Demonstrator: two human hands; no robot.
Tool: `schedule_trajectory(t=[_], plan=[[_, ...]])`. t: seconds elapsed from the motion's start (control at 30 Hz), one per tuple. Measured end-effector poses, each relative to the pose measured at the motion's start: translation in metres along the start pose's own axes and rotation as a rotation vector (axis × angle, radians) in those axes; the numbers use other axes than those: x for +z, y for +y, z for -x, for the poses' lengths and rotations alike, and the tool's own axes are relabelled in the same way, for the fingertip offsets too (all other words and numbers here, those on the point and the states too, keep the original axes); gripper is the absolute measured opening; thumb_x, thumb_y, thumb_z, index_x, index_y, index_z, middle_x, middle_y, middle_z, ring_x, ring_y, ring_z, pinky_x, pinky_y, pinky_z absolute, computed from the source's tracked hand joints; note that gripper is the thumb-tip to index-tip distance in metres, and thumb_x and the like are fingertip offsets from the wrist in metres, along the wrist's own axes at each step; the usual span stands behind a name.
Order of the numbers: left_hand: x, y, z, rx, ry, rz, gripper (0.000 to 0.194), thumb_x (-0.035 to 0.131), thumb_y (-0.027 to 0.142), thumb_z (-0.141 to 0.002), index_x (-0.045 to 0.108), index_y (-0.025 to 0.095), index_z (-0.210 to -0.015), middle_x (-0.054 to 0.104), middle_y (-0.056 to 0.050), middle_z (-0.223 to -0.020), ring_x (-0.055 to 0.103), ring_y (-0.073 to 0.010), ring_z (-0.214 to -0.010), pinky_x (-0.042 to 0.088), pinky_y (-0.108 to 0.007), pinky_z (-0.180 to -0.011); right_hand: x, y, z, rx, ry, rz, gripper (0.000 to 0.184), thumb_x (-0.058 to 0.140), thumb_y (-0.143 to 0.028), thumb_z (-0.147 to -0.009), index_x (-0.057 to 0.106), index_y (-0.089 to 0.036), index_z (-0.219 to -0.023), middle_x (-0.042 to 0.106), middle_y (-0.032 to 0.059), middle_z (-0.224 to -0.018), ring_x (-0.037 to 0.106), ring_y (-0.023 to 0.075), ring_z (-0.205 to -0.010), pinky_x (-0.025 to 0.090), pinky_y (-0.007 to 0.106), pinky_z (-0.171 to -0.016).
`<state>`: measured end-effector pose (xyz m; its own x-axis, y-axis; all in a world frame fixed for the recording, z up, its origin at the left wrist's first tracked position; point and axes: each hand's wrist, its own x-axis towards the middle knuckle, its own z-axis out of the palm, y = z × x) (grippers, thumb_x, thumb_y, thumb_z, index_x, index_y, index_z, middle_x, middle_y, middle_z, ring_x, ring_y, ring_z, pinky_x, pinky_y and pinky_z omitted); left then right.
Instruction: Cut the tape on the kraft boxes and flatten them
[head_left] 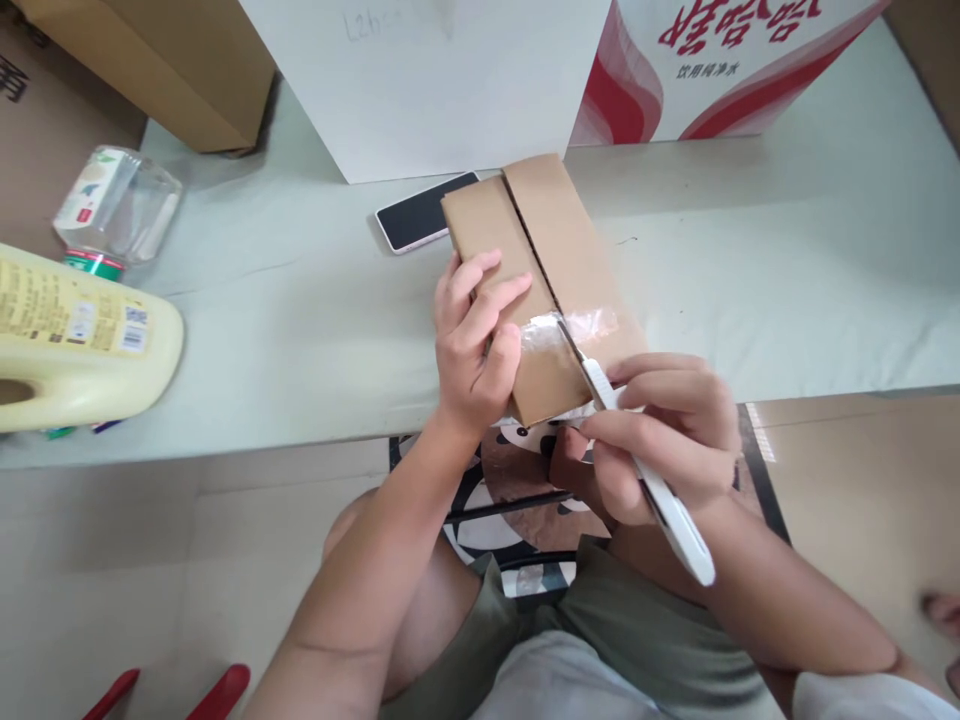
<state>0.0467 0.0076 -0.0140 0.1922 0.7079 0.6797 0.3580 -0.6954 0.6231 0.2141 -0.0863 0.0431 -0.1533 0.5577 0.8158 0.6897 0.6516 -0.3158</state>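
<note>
A small brown cardboard box [551,225] rests tilted at the table's front edge, with a dark seam between its two top flaps. Clear tape [604,322] crosses the seam near the end closest to me. My left hand [480,340] grips the box's left side, its fingers lying over the left flap. In my right hand [667,430] is a white utility knife [679,525], pinched between thumb and fingers. Its blade lies along the seam at the tape; how deep the tip sits, I cannot tell.
Behind the box, a phone [420,215] lies flat before a white carton [442,90] and a red-and-white carton [697,70]. On the left are a clear plastic bottle [124,205] and a pale yellow jug [90,340]. The table's front edge runs just below the box.
</note>
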Motion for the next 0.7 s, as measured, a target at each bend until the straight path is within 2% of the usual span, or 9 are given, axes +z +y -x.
schedule_trajectory(t=[0.07,0.13,0.2,0.4,0.6,0.7], plan=[[0.0,0.001,0.0,0.007,-0.002,0.0,0.043,0.034,0.045,-0.107,0.065,0.028,-0.132,0.056,-0.008,-0.147,0.052,-0.0277,-0.142,0.038,-0.051,-0.125,0.004,0.0,0.001,-0.034,-0.02,0.046,0.008,0.06,-0.017,-0.085,0.064,-0.023,-0.082,0.069,0.0042,-0.09,0.073,0.0228,-0.096,0.054,0.038,-0.074],[-0.001,0.002,-0.001,-0.003,-0.007,-0.004,0.043,0.034,0.044,-0.107,0.065,0.027,-0.131,0.056,-0.009,-0.147,0.053,-0.0278,-0.141,0.038,-0.051,-0.125,0.007,-0.001,0.003,-0.054,-0.094,0.079,0.005,0.064,-0.02,-0.084,0.064,-0.024,-0.082,0.076,0.0011,-0.095,0.075,0.024,-0.107,0.05,0.038,-0.074],[-0.003,0.003,-0.001,-0.017,-0.015,-0.013,0.044,0.033,0.044,-0.107,0.064,0.026,-0.131,0.056,-0.009,-0.147,0.052,-0.0281,-0.141,0.039,-0.051,-0.125,0.009,-0.002,0.004,-0.056,-0.139,0.091,0.004,0.066,-0.021,-0.082,0.063,-0.024,-0.082,0.08,-0.0026,-0.094,0.076,0.0236,-0.109,0.046,0.038,-0.072],[-0.003,0.003,-0.001,-0.01,-0.034,-0.021,0.046,0.032,0.046,-0.106,0.064,0.026,-0.131,0.055,-0.009,-0.148,0.051,-0.0285,-0.142,0.038,-0.051,-0.125,0.007,-0.005,0.002,-0.037,-0.078,0.078,0.012,0.062,-0.014,-0.079,0.062,-0.025,-0.081,0.079,-0.0054,-0.088,0.078,0.0217,-0.106,0.047,0.036,-0.074],[0.001,0.005,-0.002,-0.028,-0.016,-0.021,0.045,0.031,0.047,-0.107,0.065,0.026,-0.127,0.057,-0.009,-0.145,0.052,-0.0281,-0.141,0.038,-0.052,-0.125,0.006,-0.015,-0.009,0.074,-0.162,0.157,0.013,0.06,-0.012,-0.082,0.058,-0.024,-0.082,0.079,-0.0038,-0.089,0.078,0.0218,-0.106,0.043,0.037,-0.075],[0.001,0.005,-0.003,-0.023,-0.023,-0.004,0.043,0.033,0.046,-0.107,0.065,0.026,-0.127,0.057,-0.009,-0.144,0.053,-0.028,-0.14,0.038,-0.052,-0.125,0.007,-0.015,-0.011,0.134,-0.153,0.147,0.014,0.059,-0.009,-0.081,0.057,-0.023,-0.081,0.079,-0.0027,-0.09,0.078,0.0225,-0.105,0.043,0.037,-0.074]])
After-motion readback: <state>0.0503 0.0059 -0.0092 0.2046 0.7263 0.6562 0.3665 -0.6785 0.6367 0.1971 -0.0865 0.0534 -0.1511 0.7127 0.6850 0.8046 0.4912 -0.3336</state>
